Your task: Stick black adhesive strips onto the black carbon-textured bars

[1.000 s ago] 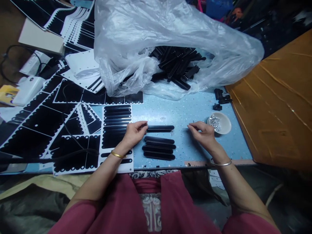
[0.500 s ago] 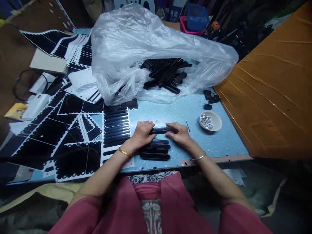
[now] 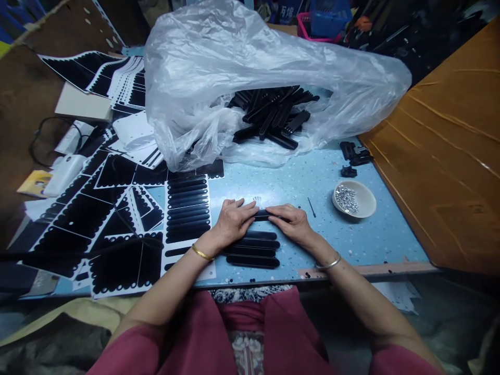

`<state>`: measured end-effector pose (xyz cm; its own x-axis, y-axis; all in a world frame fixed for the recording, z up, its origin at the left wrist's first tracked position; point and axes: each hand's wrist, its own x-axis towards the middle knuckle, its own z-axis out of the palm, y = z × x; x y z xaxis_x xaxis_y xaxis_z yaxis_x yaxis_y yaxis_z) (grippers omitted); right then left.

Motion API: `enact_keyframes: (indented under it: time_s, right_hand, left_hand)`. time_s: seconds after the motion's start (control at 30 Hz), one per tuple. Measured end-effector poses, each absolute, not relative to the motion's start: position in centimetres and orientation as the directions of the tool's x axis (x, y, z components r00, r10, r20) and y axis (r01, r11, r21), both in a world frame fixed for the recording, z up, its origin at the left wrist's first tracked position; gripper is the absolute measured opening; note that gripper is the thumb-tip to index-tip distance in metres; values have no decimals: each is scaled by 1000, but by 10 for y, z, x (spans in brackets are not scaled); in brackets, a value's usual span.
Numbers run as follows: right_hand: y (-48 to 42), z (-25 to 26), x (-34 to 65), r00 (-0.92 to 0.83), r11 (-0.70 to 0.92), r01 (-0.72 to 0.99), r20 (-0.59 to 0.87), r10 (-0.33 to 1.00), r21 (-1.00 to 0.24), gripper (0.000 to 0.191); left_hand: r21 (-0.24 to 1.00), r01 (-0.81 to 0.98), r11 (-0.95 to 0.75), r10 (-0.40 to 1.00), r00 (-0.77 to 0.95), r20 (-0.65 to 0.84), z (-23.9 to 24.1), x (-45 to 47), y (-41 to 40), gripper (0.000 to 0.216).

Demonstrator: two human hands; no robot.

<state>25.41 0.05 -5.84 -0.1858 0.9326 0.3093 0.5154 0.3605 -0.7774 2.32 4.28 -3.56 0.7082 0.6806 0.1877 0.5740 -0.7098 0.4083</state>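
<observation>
A long black strip (image 3: 263, 215) lies on the blue table (image 3: 297, 182) in front of me. My left hand (image 3: 233, 221) presses its left end with fingers flat, and my right hand (image 3: 292, 223) covers its right end, fingers laid along it. Just below the hands, three more black strips (image 3: 253, 250) lie side by side. A white sheet with rows of black strip stickers (image 3: 187, 208) sits left of my left hand.
A big clear plastic bag (image 3: 250, 73) holding a pile of black combs (image 3: 273, 114) fills the back. A small white bowl of shiny bits (image 3: 353, 199) stands at the right, with black clips (image 3: 353, 153) behind it. Black-and-white sticker sheets (image 3: 89, 208) cover the left. An orange-brown board (image 3: 449, 156) borders the right.
My right hand came in from beside the bowl to the strip's right end. Both hands now rest on the same strip, and the view shifted a little.
</observation>
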Motion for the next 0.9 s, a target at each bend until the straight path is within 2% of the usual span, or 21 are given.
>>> enact_keyframes:
  time_s: [0.4,0.67,0.8,0.9]
  right_hand:
    - [-3,-56,247,-94,364,428,359,928,-828,15]
    - [-4,-56,251,-71,274,393,268,961,-878,16]
    - [-1,-56,254,-126,262,443,229,965,-857,34]
    - [3,-59,253,-188,305,526,241,952,-794,24]
  left_hand:
    - [449,473,-758,627,718,303,-45,28,40,30]
    - [424,489,-762,636,688,349,-42,31,38,27]
    - [455,497,-739,659,673,335,-40,31,37,28]
    - [465,495,-734,656,693,298,-43,30,38,30]
